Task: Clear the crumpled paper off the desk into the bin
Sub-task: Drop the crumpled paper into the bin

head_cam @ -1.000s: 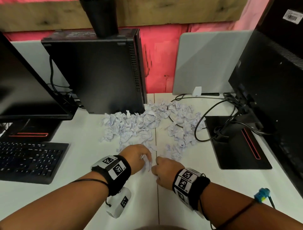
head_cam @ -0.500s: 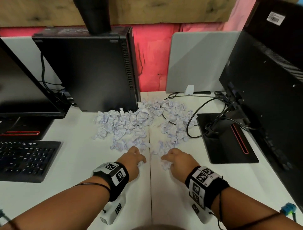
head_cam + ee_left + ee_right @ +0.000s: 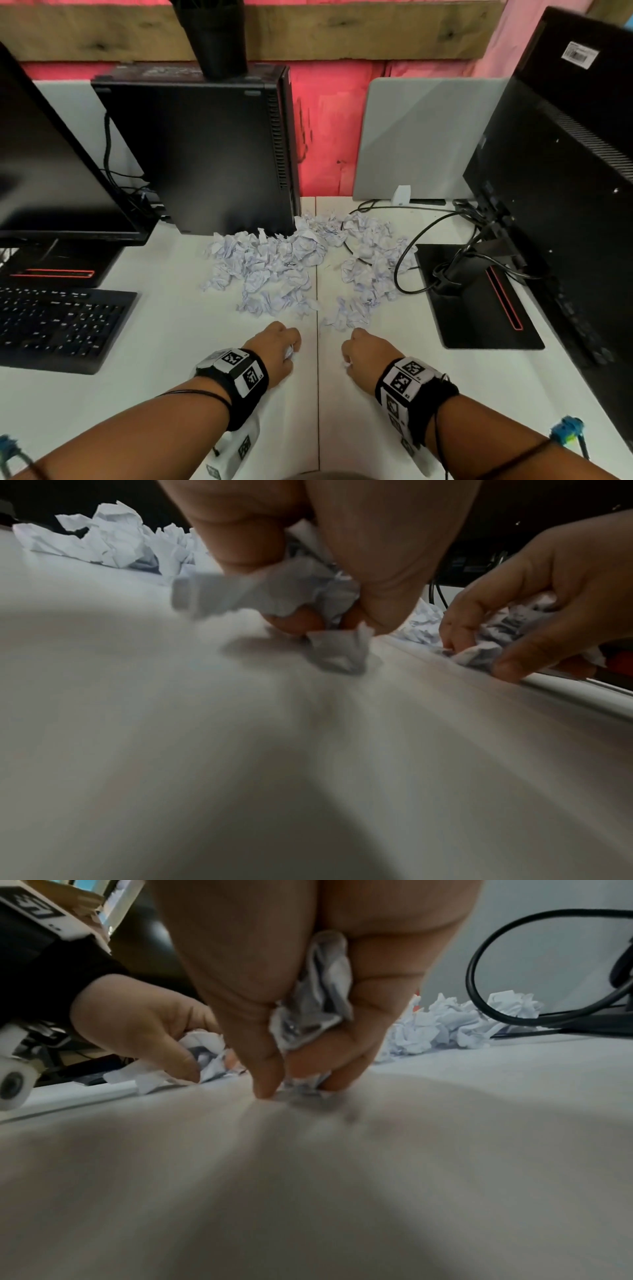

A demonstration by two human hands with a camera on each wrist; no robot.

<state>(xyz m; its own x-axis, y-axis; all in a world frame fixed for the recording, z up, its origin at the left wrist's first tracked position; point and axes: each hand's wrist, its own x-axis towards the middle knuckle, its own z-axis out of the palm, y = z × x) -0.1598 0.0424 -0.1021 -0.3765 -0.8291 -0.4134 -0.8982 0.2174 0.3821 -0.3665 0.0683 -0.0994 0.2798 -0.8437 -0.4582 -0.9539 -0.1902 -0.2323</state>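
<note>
**Ana:** Fistfuls were the job at that moment, weren't they? What did each hand have?

**Ben:** The left hand [image 3: 274, 354] was curled round a wad of crumpled paper [image 3: 294, 591], thumb and fingers closed on it, with one loose scrap [image 3: 337, 651] lying on the desk [image 3: 164, 387] just under the fingertips. The right hand [image 3: 368, 358] was closed on its own wad [image 3: 316, 999], fingertips touching the desk surface.

**Ana:** And the best way to carry on?

**Ben:** My judgement: squeeze each wad tight so nothing trails, catch that loose scrap before lifting, and move both fists off together. No bin showed in any view, so I couldn't say which way to carry them.

**Ana:** Where was the rest of the paper?

**Ben:** Heaped in a paper pile [image 3: 274, 267] in the middle of the desk, beyond both hands, spreading from the foot of the computer tower [image 3: 205, 154] across to the black cable [image 3: 404, 260], some pieces lying on and inside its loop. Raking there could drag the cable.

**Ana:** Counts?

**Ben:** Two hands, two held wads, one stray scrap. One tower, one keyboard [image 3: 51, 325], two monitors: the left monitor [image 3: 44, 164] and the right monitor [image 3: 565, 188]. The heap held dozens of pieces, too tangled to count exactly.
</note>
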